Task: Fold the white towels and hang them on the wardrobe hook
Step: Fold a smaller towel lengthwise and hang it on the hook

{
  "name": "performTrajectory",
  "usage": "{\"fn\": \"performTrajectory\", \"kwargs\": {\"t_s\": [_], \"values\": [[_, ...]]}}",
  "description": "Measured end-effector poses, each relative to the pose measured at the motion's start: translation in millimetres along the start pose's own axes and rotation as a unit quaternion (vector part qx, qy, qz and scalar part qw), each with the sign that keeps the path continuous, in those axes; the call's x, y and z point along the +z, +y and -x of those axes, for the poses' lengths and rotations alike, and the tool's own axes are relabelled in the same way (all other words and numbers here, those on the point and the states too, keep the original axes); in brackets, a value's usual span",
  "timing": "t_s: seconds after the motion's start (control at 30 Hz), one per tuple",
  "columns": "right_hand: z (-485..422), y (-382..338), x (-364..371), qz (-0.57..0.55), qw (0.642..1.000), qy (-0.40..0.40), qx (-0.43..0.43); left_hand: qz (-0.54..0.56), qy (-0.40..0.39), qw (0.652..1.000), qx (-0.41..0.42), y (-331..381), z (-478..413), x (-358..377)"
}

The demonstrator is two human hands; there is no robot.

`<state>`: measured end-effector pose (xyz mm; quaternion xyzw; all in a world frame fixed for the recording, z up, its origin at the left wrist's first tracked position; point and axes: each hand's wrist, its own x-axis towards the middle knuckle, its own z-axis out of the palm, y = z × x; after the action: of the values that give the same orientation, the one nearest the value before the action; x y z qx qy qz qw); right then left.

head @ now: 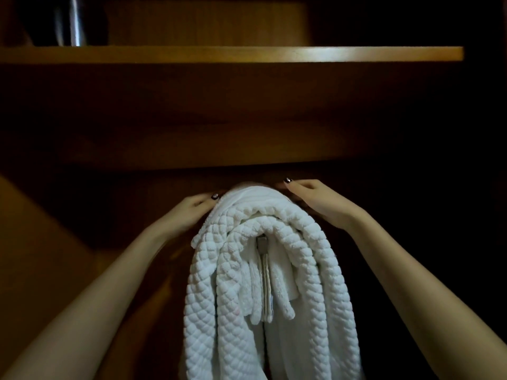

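White towels [208, 311] drape the hook [262, 244] under a shelf [219, 54]; left hand [196, 205] and right hand [311, 196] grip their top.

Dim, warm light throughout; the right side and corners sink into near-black shadow. A soft sheen lies on the shelf edge [329, 54], and the white towels [301, 256] show brightest
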<state>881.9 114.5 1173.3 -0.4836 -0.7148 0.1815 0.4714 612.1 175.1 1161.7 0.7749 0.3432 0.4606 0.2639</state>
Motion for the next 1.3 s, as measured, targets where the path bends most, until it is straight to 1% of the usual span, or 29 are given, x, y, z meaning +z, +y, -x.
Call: {"fn": "performTrajectory", "kwargs": {"t_s": [0.1,0.2,0.37,0.47,0.53,0.6,0.73,0.87,0.9,1.0,1.17,1.3], "values": [[13.8,-7.9,1.5,-0.003,1.0,0.011,0.004,0.038,-0.001,0.999,-0.029,15.5,14.0,-5.2],[39.5,-9.4,3.7,-0.001,0.999,0.053,0.01,0.064,0.033,0.997,-0.01,34.0,39.3,-3.0],[104.1,-12.1,12.0,0.022,0.99,0.134,0.023,0.02,0.075,0.995,0.057,59.1,104.1,18.8],[162.2,-13.1,24.2,0.052,0.987,0.151,0.011,0.002,0.11,0.987,0.114,76.2,151.3,44.5],[205.1,-11.0,33.0,0.078,0.986,0.143,0.02,-0.011,0.114,0.982,0.153,81.8,183.5,70.1],[250.8,-1.0,41.2,0.113,0.986,0.117,0.049,-0.046,0.075,0.979,0.182,77.5,214.4,106.5],[349.2,36.8,48.7,0.166,0.973,0.072,0.142,-0.091,-0.021,0.981,0.167,52.3,276.7,197.5],[459.6,82.5,41.1,0.202,0.946,0.03,0.253,-0.184,-0.175,0.954,0.16,35.9,332.2,296.2],[486.5,95.6,34.7,0.21,0.936,0.027,0.28,-0.194,-0.21,0.946,0.153,35.9,345.3,322.3],[559.8,132.8,6.2,0.245,0.9,0.019,0.361,-0.198,-0.275,0.929,0.15,45.6,381.5,403.0],[668.6,180.3,-63.2,0.274,0.838,0.047,0.47,-0.218,-0.388,0.873,0.202,77.3,421.5,537.0],[756.5,220.9,-132.8,0.259,0.792,0.052,0.551,-0.204,-0.446,0.843,0.221,104.7,440.5,647.1]]}}
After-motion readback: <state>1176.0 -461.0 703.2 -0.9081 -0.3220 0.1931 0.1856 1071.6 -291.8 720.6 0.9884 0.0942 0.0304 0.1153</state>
